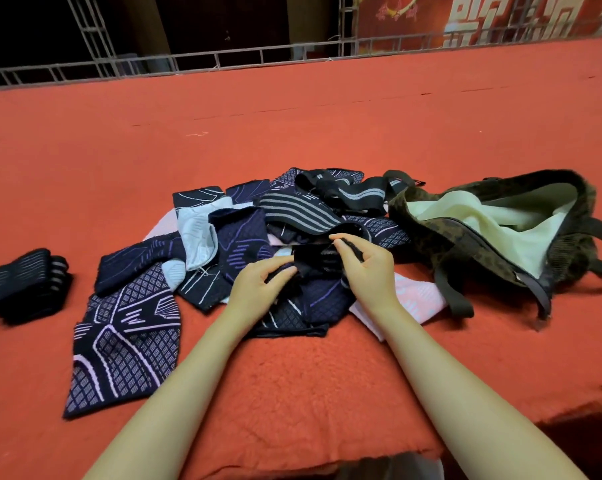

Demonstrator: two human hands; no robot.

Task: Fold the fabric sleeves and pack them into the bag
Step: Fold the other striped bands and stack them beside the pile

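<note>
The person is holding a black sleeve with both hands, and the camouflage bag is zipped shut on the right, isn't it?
Not quite. The head view shows the camouflage bag lying open, not zipped shut, with its pale lining in view. The rest is right: it sits on the right, and the left hand and right hand both hold the black sleeve above the pile.

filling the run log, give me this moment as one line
hands: left and right both pinch black sleeve | pile: unfolded | folded stack: far left | bag: open, right
</note>
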